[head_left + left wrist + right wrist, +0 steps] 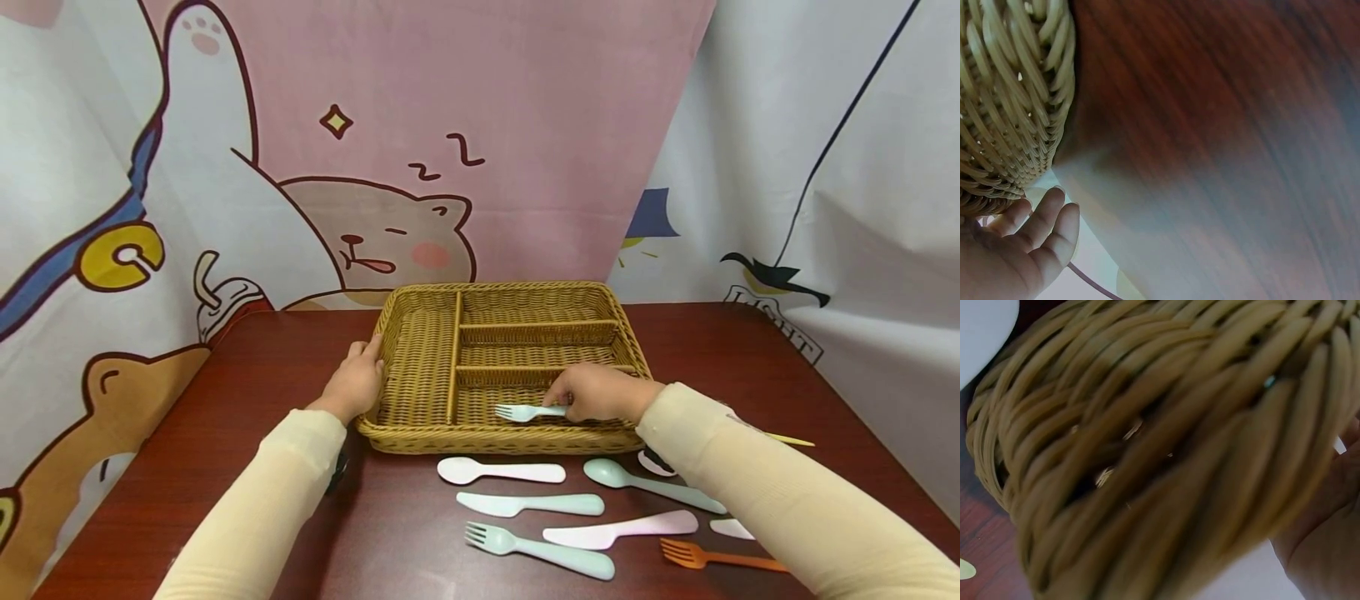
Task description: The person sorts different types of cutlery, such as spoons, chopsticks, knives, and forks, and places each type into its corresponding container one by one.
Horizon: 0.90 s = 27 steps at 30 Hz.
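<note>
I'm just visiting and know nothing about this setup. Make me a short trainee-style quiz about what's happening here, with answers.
1. Multiple choice: What does the right hand hold?
A) an orange fork
B) a pale blue fork
C) a pink knife

2. True or false: The left hand is at the right-hand rim of the divided wicker basket.

3. Short answer: In the head view, which utensil lies between the basket and the pale green knife?

Key:
1. B.
2. False; it is at the left-hand rim.
3. The white spoon.
</note>
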Each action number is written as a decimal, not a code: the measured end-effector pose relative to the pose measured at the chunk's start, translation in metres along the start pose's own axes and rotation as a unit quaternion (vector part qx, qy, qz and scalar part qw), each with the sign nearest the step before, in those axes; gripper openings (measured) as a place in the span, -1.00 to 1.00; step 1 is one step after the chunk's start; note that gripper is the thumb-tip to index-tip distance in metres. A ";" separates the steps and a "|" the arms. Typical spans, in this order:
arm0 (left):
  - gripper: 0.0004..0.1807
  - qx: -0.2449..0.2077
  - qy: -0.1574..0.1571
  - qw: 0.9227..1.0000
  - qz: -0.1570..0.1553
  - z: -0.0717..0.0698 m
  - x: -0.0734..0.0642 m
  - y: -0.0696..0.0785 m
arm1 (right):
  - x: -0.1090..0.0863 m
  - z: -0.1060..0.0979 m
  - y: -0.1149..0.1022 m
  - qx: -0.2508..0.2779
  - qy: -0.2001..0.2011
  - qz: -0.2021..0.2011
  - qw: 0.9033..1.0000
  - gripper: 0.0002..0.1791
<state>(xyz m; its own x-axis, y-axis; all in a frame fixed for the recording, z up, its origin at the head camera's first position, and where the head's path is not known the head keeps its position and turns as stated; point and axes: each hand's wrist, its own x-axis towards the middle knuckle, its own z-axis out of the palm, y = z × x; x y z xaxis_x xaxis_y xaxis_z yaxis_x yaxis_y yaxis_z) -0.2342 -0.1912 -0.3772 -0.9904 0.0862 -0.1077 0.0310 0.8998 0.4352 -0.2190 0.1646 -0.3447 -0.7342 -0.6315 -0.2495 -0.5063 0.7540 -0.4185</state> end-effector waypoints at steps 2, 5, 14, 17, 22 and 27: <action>-0.40 0.000 0.001 1.000 0.000 0.000 0.000 0.001 | 0.001 0.001 0.000 -0.001 -0.003 0.004 1.000 -0.59; -0.41 0.004 0.004 1.000 0.003 0.000 -0.001 0.001 | 0.002 0.003 0.000 -0.005 -0.006 0.009 1.000 -0.60; -0.41 0.010 0.007 1.000 0.006 0.001 -0.001 0.002 | 0.005 0.008 0.004 -0.039 0.013 0.009 0.999 -0.61; -0.41 0.008 0.007 1.000 0.005 0.002 0.000 0.001 | 0.005 0.011 0.006 -0.047 0.018 0.002 0.999 -0.62; -0.40 0.003 0.005 1.000 0.005 0.003 0.001 -0.001 | 0.004 0.012 0.008 -0.061 0.033 -0.010 0.998 -0.65; -0.40 -0.002 0.001 1.000 0.000 0.002 0.000 -0.002 | 0.002 0.011 0.005 -0.061 0.078 0.001 0.995 -0.65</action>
<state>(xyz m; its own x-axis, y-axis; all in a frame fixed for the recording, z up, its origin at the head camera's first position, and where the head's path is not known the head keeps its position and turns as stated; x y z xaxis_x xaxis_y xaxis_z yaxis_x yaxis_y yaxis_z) -0.2344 -0.1917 -0.3798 -0.9908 0.0858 -0.1051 0.0311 0.8979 0.4390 -0.2175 0.1652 -0.3567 -0.7917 -0.6014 -0.1068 -0.5492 0.7774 -0.3066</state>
